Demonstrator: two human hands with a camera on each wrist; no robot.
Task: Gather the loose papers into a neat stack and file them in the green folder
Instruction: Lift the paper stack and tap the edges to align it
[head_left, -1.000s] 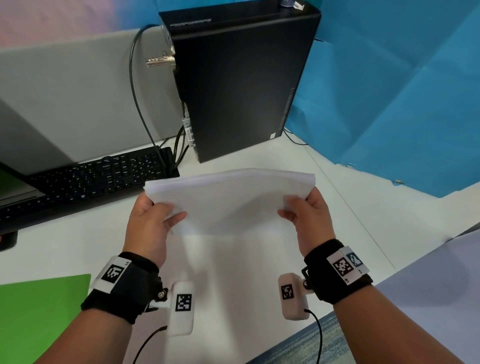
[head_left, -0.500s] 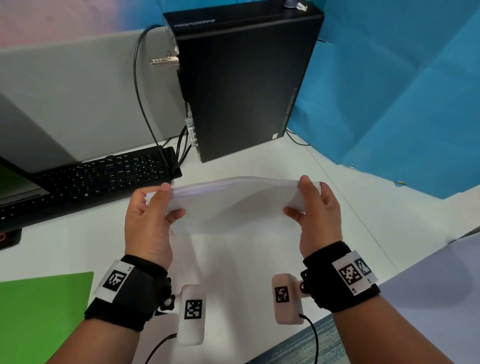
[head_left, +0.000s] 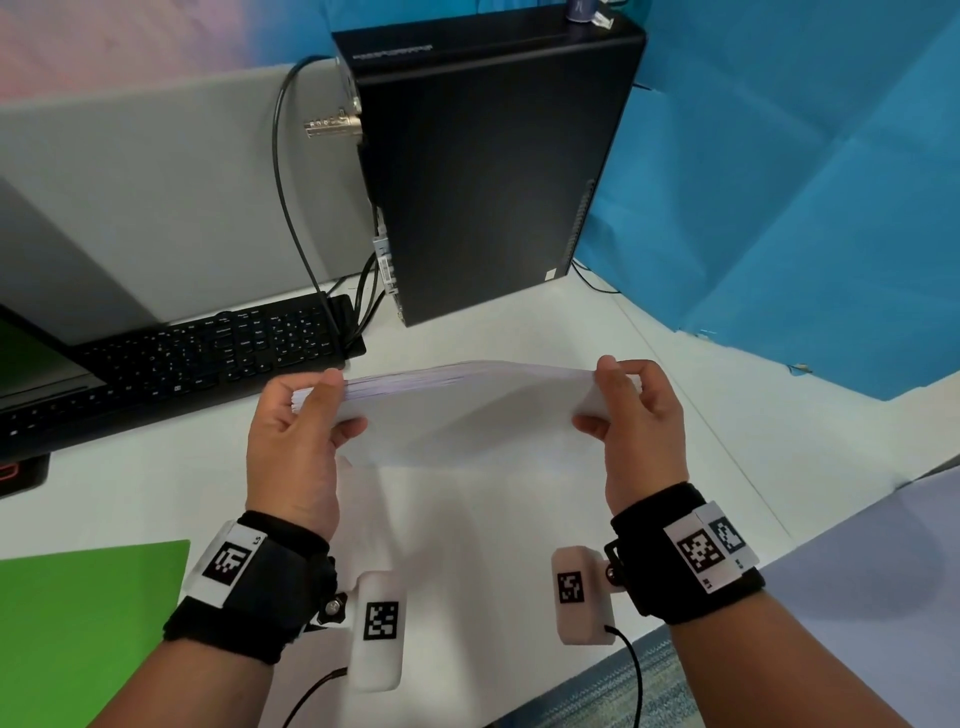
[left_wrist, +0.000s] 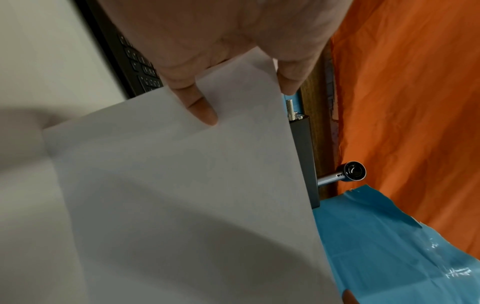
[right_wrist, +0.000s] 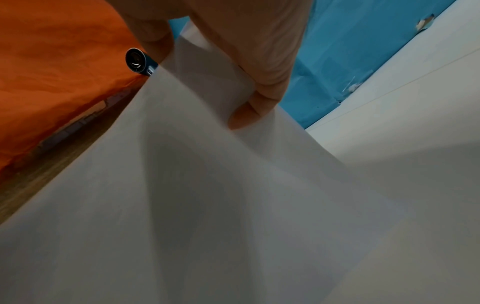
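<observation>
A stack of white papers (head_left: 462, 410) stands on its lower edge on the white desk (head_left: 467, 545), upright and leaning a little toward me. My left hand (head_left: 306, 415) grips its left end, thumb on the near face. At the other end my right hand (head_left: 623, 405) grips it the same way. The left wrist view shows the papers (left_wrist: 182, 195) with my thumb (left_wrist: 200, 107) pressed on them. In the right wrist view the papers (right_wrist: 207, 205) bow under my thumb (right_wrist: 246, 115). The green folder (head_left: 88, 618) lies flat and closed at the lower left of the desk.
A black keyboard (head_left: 197, 358) lies behind my left hand, with a monitor's corner (head_left: 31, 358) at the far left. A black computer tower (head_left: 493, 171) with cables stands behind the papers. Blue sheeting (head_left: 805, 208) covers the right wall. The desk's edge runs along the lower right.
The papers have tilted from leaning well back toward me to nearly upright, and both hands have shifted up to the top corners, fingers curling over the upper edge.
</observation>
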